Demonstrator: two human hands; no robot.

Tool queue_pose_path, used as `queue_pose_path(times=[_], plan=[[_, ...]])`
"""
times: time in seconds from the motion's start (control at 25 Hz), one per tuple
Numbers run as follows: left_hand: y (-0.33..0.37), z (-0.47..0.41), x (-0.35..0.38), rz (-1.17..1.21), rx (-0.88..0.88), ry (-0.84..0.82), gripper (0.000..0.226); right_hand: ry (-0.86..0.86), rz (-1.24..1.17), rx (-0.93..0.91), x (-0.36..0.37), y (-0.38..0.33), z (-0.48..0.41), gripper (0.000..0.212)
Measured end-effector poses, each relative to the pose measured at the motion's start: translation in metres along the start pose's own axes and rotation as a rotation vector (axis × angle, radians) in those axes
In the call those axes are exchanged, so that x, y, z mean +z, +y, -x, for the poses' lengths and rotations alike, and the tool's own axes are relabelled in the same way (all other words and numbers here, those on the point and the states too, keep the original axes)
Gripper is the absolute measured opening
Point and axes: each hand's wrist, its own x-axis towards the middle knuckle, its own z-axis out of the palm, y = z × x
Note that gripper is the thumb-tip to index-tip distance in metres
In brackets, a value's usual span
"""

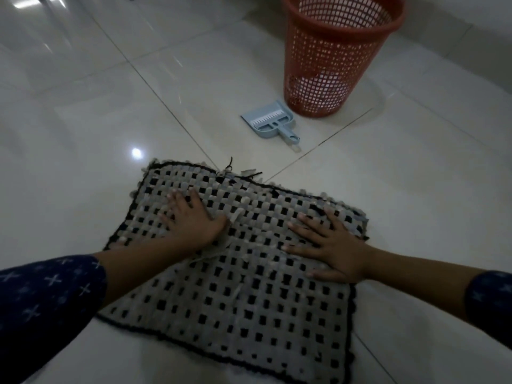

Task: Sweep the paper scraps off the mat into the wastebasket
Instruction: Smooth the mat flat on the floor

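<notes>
It looked like a room in a home: glossy pale floor tiles, a woven mat, an orange plastic wastebasket, a little blue dustpan.

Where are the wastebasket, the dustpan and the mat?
wastebasket [327, 65], head view, on its mesh wall.
dustpan [261, 111], head view, on its bare front tray.
mat [249, 314], head view, on bare weave below the hands.

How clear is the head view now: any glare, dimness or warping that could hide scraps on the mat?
Head view: dim overall, so anything pale is hard to tell from the grey weave of the mat; glare spots on the glossy floor, at upper left and just beyond the mat's far left corner; wide-angle warping bends the tile lines and tilts the wastebasket.
</notes>
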Motion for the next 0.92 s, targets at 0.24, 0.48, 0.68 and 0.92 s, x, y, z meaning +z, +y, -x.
queue_pose_path(times=[0.24,0.48,0.68,0.92], plan=[[-0.057,-0.083,-0.056,-0.054,-0.054,0.072,0.077,0.063,-0.125,0.16,-0.011,-0.068,-0.114,0.061],[-0.091,-0.136,-0.096,-0.06,0.101,0.048,0.087,0.057,-0.221,0.399,-0.034,-0.103,-0.192,0.059],[-0.091,-0.15,-0.087,-0.124,0.165,0.038,0.098,0.099,-0.223,0.472,-0.035,-0.115,-0.234,0.059],[-0.105,-0.213,-0.131,-0.041,0.103,-0.064,0.098,0.159,-0.341,0.507,-0.048,-0.13,-0.309,0.062]])
